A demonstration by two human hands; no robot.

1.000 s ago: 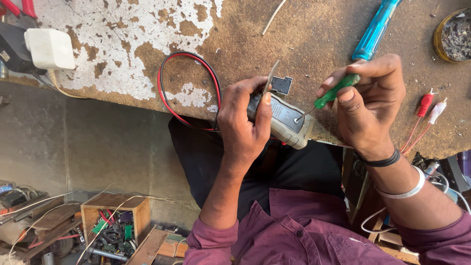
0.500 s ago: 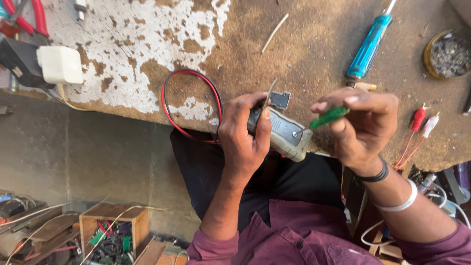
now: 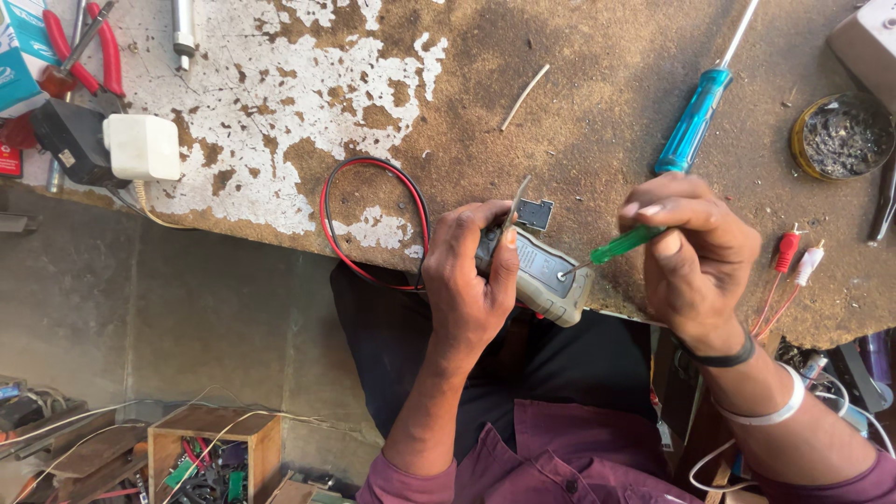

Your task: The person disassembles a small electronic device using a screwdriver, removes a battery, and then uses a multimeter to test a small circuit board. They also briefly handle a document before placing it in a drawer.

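Gripping a grey handheld meter (image 3: 541,275) at frame centre, the left hand (image 3: 467,289) steadies it while the right hand (image 3: 695,257) pinches a green screwdriver (image 3: 621,247) against it.
Beneath lies a worn brown workbench (image 3: 579,103) with flaking white paint; grey floor fills the lower left.

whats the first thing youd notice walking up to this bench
At the near edge of the worn brown workbench, the left hand grips a grey handheld meter while the right hand presses a small green-handled screwdriver into its back. A looped red and black wire lies just left of the hands. A bigger blue-handled screwdriver lies beyond them, with a round tin of dark residue to its right.
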